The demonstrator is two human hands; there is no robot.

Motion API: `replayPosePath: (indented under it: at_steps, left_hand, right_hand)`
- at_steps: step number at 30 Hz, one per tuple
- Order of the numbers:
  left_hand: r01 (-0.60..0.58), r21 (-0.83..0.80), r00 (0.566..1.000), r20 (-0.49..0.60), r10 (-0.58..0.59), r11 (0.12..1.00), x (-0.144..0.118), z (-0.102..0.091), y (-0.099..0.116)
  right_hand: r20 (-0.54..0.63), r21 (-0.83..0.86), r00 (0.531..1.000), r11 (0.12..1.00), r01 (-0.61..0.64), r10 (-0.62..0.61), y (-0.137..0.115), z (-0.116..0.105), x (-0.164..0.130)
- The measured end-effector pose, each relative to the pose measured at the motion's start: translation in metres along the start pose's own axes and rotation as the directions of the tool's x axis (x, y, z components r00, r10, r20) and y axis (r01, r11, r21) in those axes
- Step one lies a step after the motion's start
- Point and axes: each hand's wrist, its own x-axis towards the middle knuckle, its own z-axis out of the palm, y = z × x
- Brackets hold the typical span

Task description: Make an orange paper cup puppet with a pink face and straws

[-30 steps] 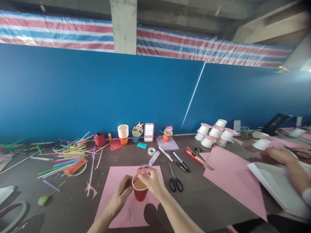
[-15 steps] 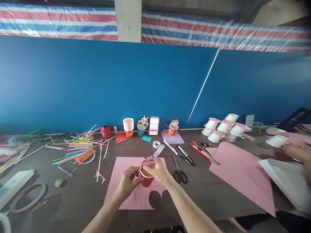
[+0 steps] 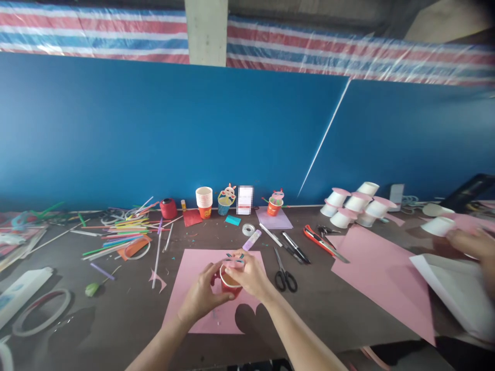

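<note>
A red paper cup (image 3: 232,289) with a white rim is held over a pink sheet of paper (image 3: 189,309) on the dark table. My left hand (image 3: 205,289) wraps its side, thumb across the front and fingers at the far left. On the cup's far right rim, my right hand (image 3: 249,275) pinches a small pink paper cutout (image 3: 233,263) with dark blue-green pieces on top. The cup leans slightly, so its brownish inside shows. My right fingertips are partly hidden behind the cutout and rim.
Scissors (image 3: 285,275), pens (image 3: 296,247) and a red utility knife (image 3: 320,242) lie to the right. Behind stand stacked cups (image 3: 204,198) and a finished-looking cup figure (image 3: 275,206). Straws (image 3: 127,232) spread leftward. Another person's hand (image 3: 469,245) is at far right.
The cup has tipped a little, and my left thumb now reaches further across its front. The pink cutout has tilted flatter in my right fingers. The view has shifted slightly.
</note>
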Motion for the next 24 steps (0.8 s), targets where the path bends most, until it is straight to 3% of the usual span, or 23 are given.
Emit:
replayPosePath:
  at_steps: [8, 13, 18, 20, 24]
  left_hand:
    - [-0.036, -0.016, 0.999, -0.02, 0.035, 0.999, 0.01, 0.011, 0.01]
    - [0.035, 0.0, 0.999, -0.022, -0.035, 0.999, 0.005, 0.017, 0.002]
    - [0.011, -0.037, 1.0, 0.022, -0.01, 0.999, 0.003, 0.014, -0.006]
    - [0.013, -0.046, 1.0, 0.007, -0.013, 0.999, 0.003, 0.012, -0.007]
    - [0.037, -0.089, 0.999, 0.026, -0.035, 0.995, 0.005, 0.007, -0.005]
  right_hand:
    - [0.058, 0.083, 0.997, 0.995, -0.045, 0.041, 0.002, -0.006, 0.004]
    - [0.108, 0.057, 0.994, 0.998, -0.02, 0.014, 0.0, -0.009, 0.004]
    - [0.153, 0.162, 0.985, 0.981, -0.108, 0.083, 0.0, -0.012, -0.006]
    - [0.144, 0.177, 0.987, 0.979, -0.1, 0.075, -0.001, -0.014, -0.008]
    - [0.078, 0.055, 0.997, 0.998, -0.021, 0.017, -0.009, -0.019, -0.005]
